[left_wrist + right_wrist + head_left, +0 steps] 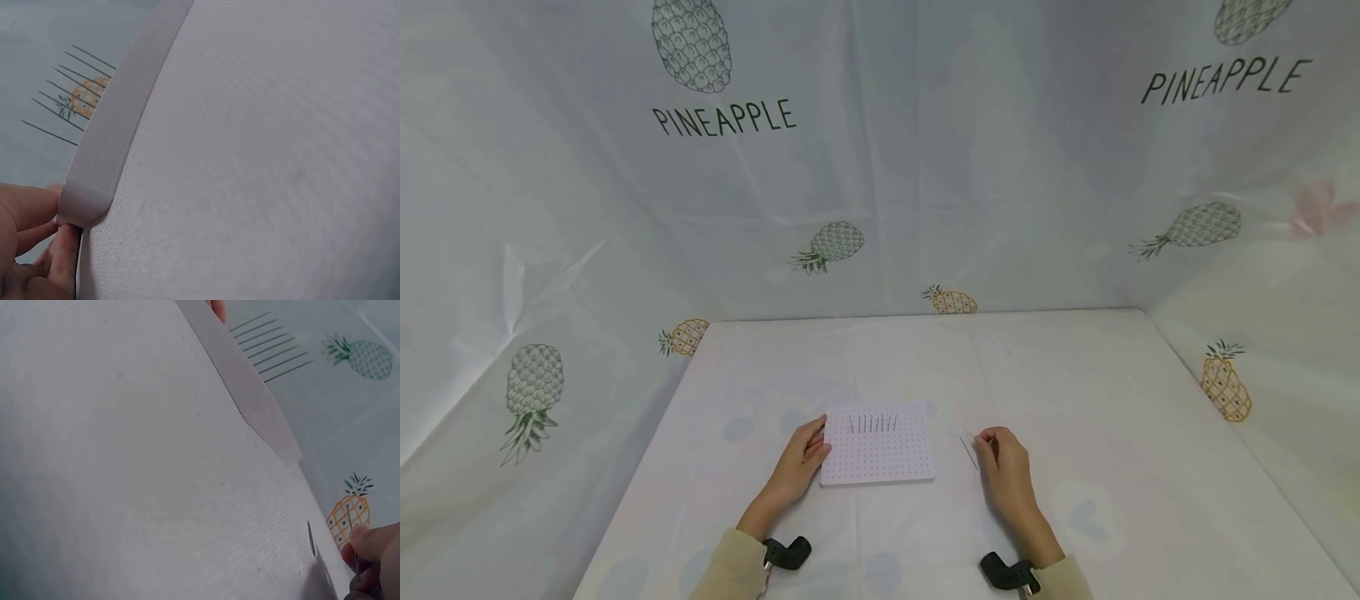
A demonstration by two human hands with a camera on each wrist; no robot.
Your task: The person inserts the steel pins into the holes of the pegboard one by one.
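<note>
A white pegboard (877, 458) full of small holes lies on the table, with a row of several thin metal pins (873, 423) standing upright near its far edge. My left hand (792, 473) grips the board's left side; in the left wrist view the fingers (28, 209) pinch its corner. To the right of the board, my right hand (1006, 467) pinches one thin metal pin (349, 515) between thumb and fingertips, held roughly upright. Another pin (968, 452) lies on the table just left of that hand.
A pale cloth with faint blue spots covers the table (1075, 392). Pineapple-printed curtains (925, 167) hang at the back and both sides. A black wrist device (787, 553) sits on the left wrist, and a matching one (1006, 572) on the right.
</note>
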